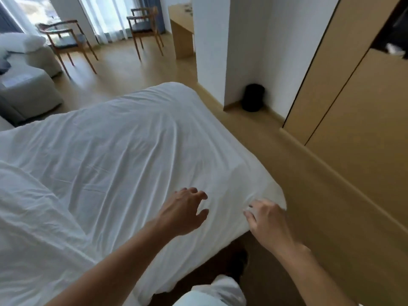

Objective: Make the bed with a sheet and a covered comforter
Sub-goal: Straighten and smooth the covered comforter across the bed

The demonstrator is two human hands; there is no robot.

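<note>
A white sheet (132,146) covers the bed and hangs over its near right corner. A thicker white fold, likely the comforter (28,217), lies bunched at the lower left. My left hand (183,210) hovers just over the sheet near the corner, fingers spread and loosely bent, holding nothing. My right hand (265,219) is at the corner's hanging edge, fingers spread against the fabric; whether they pinch it is hard to tell.
A wooden floor strip runs along the bed's right side beside wooden wardrobe doors (344,89). A black bin (252,98) sits in a wall niche. Two wooden chairs (66,40) (144,27), a grey sofa (26,85) and a desk (181,29) stand beyond the bed.
</note>
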